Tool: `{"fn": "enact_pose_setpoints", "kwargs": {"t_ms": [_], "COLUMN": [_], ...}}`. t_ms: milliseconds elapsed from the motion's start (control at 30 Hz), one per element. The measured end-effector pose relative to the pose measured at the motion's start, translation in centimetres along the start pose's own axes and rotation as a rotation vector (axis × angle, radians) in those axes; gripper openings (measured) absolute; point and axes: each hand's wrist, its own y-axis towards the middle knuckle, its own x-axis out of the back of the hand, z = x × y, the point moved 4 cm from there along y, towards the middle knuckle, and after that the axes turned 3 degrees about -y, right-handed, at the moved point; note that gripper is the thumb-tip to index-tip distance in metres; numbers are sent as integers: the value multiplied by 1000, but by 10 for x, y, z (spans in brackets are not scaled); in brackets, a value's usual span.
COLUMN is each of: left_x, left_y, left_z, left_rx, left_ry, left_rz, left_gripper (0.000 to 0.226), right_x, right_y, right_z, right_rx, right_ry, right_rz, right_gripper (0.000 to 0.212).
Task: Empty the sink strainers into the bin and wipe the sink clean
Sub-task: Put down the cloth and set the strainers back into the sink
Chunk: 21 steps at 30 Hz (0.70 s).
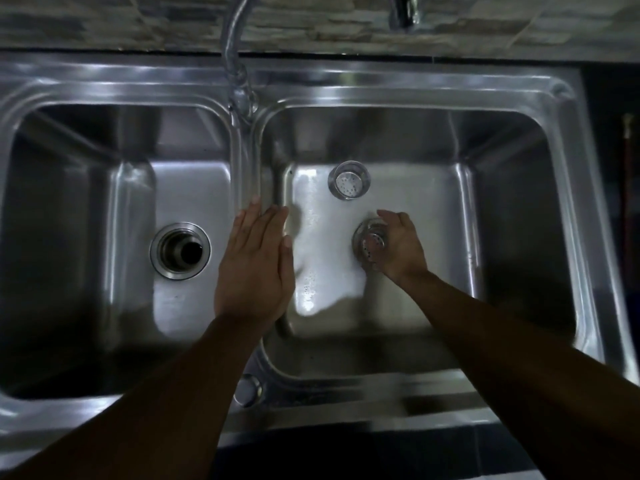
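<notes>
A double steel sink (398, 95) fills the view. In the right basin a round metal strainer (349, 184) stands on the floor near the back. A second strainer (370, 244) sits lower down, and my right hand (403, 245) is curled around its right side, gripping it. My left hand (254, 261) lies flat with fingers together over the divider between the basins, holding nothing. The left basin's drain hole (180, 251) is uncovered, with no strainer in it.
A curved tap (237, 64) hangs over the divider at the back. A second tap fitting (403, 10) shows at the top right. A stone-tiled wall runs behind the sink. A small round cap (246, 389) sits on the front rim.
</notes>
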Motion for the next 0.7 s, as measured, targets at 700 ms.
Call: {"fn": "enact_pose_setpoints", "kwargs": {"t_ms": [700], "left_x": [-2], "left_y": [4], "left_z": [2], "left_rx": [99], "left_ry": [0], "left_rz": [85], "left_gripper": [49], "right_x": [-4], "right_y": [85], "right_z": [42], "right_rx": [128], "right_ry": [107], "right_rz": [-18], "right_gripper": [85]}}
